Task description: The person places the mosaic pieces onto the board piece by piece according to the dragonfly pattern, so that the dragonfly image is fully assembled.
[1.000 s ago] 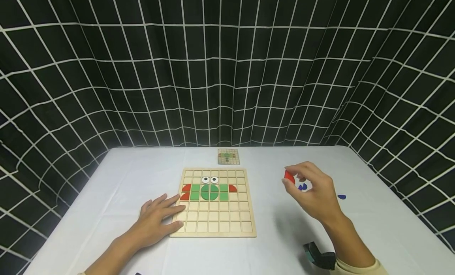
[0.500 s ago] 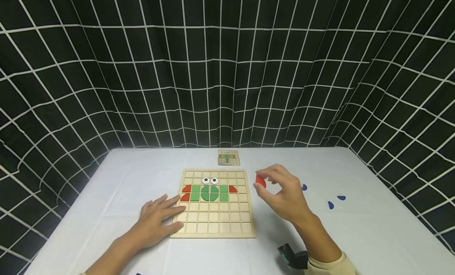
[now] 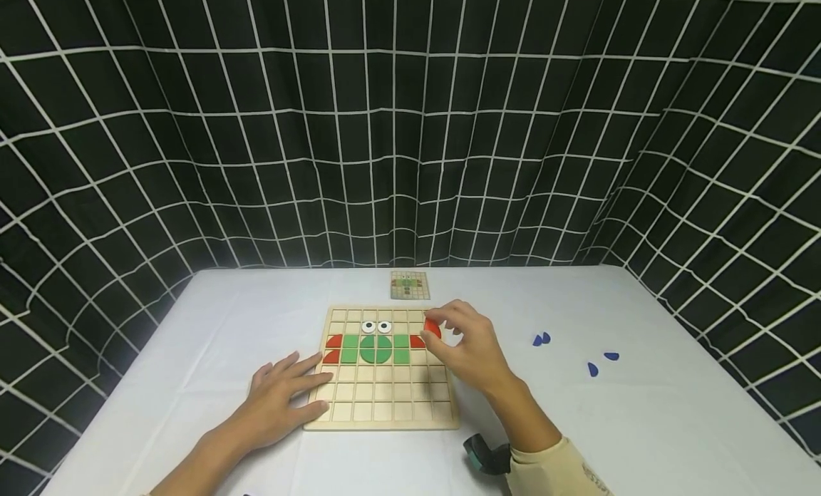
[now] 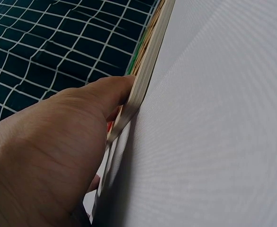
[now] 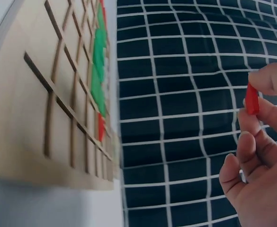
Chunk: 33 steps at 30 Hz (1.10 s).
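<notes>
My right hand [image 3: 467,343] pinches a red quarter-circle tile [image 3: 432,328] between thumb and fingertips, over the right side of a wooden grid board [image 3: 378,414]. In the right wrist view the red tile [image 5: 252,99] shows edge-on, raised off the board. Spread fingers of my left hand [image 3: 282,396] rest on the board's left edge; its thumb lies on the frame in the left wrist view. Set in the grid are a green circle of quarter tiles [image 3: 375,349], green squares [image 3: 349,349], red quarter tiles [image 3: 332,356] at both sides and two round eye tiles [image 3: 376,327].
A small pattern card [image 3: 410,285] with a similar picture lies behind the board. Several dark blue rounded pieces [image 3: 593,370] are scattered on the white table [image 3: 654,410] at the right. A black curtain with a white grid [image 3: 398,125] hangs behind and at the sides.
My right hand has carried the red tile leftward from above the blue pieces to over the board's right side. My left hand stays on the board's edge.
</notes>
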{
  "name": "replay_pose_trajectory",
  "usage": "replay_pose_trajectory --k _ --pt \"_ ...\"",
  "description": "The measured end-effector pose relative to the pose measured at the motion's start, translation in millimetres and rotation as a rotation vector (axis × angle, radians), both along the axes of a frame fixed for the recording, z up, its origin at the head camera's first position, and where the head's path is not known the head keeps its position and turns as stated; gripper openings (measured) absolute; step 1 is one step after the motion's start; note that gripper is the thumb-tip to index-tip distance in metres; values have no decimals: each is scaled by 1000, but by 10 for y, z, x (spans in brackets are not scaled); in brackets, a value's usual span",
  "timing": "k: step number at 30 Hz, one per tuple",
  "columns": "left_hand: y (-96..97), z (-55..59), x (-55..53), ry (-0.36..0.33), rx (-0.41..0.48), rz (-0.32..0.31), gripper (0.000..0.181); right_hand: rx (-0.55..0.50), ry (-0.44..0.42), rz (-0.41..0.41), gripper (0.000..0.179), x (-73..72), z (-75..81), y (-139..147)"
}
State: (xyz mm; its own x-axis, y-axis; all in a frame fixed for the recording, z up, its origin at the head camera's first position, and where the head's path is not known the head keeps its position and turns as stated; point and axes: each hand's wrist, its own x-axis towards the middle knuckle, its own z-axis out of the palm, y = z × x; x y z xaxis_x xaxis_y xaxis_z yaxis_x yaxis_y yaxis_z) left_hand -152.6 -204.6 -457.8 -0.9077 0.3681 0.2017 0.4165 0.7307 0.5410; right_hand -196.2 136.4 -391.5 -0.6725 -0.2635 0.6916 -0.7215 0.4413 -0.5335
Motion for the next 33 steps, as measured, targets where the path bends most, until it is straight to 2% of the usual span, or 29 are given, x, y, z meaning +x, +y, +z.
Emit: replay_pose_trajectory --k 8,12,18,24,33 --pt "1 -27 -11 -11 4 -2 44 7 -170 -25 19 -108 -130 -157" --pt "7 -18 -14 -15 8 -3 44 73 -237 -42 18 -147 -211 -156" --pt "-1 8 -3 -14 1 0 45 146 -286 -11 18 -198 -349 -109" --pt "-3 -1 -6 -9 1 3 44 254 -420 -28 22 -210 -426 -108" --pt "-2 8 -6 -23 -6 -2 45 331 -427 -45 19 -207 -475 -116"
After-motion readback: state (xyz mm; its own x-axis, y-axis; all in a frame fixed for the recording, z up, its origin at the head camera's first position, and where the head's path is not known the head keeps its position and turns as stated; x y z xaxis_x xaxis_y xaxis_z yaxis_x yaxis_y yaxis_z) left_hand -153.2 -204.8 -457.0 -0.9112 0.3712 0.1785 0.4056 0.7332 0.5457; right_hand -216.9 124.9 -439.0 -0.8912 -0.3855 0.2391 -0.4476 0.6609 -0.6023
